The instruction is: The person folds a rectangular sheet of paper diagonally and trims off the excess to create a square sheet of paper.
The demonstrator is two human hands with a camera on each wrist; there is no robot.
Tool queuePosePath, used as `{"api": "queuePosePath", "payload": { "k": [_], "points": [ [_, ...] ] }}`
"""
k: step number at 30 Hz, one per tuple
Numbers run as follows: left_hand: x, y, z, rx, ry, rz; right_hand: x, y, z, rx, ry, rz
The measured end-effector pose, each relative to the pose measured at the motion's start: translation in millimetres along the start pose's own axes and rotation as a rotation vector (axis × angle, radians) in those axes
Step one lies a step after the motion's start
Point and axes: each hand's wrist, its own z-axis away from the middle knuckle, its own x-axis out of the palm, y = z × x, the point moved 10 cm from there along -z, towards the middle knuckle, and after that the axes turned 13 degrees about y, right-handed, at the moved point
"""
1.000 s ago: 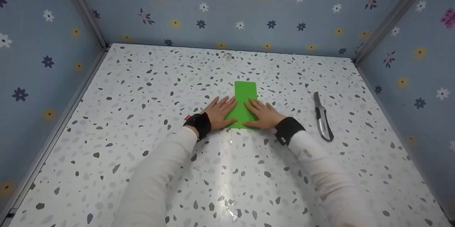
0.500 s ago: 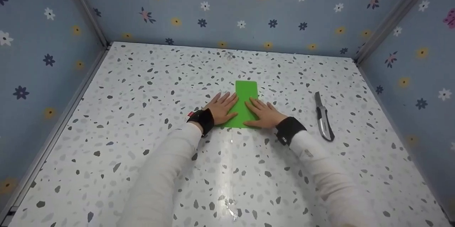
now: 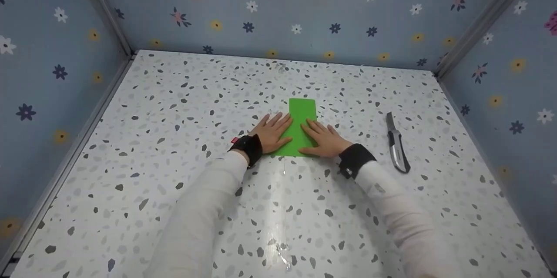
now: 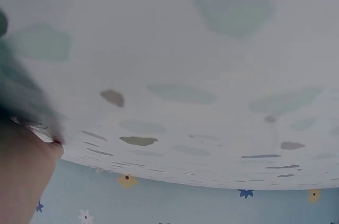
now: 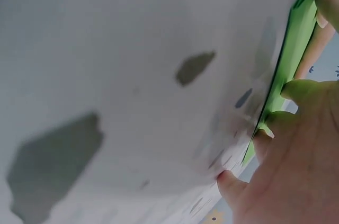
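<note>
A bright green sheet [image 3: 302, 110], like card or folded paper, lies on the speckled white table, its long side pointing away from me. My left hand [image 3: 270, 133] rests flat across its left edge with the fingers straight. From the other side my right hand [image 3: 326, 139] presses on it, fingers spread and thumb near the lower edge. In the right wrist view the fingertips of the right hand [image 5: 296, 166] touch the green sheet [image 5: 291, 54], which shows a layered edge. Only a bit of the left hand [image 4: 26, 171] appears in the left wrist view.
A utility knife [image 3: 397, 149] with its blade out lies on the table to the right of my right hand. Blue flowered panels [image 3: 283, 12] wall the table [image 3: 174, 86] at the back and both sides. Clear tape [image 3: 276, 221] runs along the table toward me.
My left hand has slid slightly up and left on the green sheet, baring more of its lower left corner. The right hand stays nearly still, and the knife has not moved.
</note>
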Motion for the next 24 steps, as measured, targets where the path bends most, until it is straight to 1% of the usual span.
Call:
{"api": "queuePosePath", "payload": {
  "k": [5,10,14,17,24],
  "points": [
    [-0.2,-0.2,-1.0,0.004,0.014,0.006,-7.6,4,1,0.018,0.064,-0.034],
    [-2.5,-0.7,0.3,0.005,0.015,0.035,-25.6,17,9,0.099,0.165,-0.085],
    [-3.6,-0.4,0.9,0.005,0.022,0.045,-42.8,40,23,0.167,0.257,-0.068],
    [-3.0,-1.2,0.6,0.008,0.023,0.036,-54.3,63,36,0.220,0.325,-0.036],
    [0.2,-1.4,-0.8,0.013,0.021,0.041,-78.3,115,77,0.376,0.467,0.040]
  ]
}}
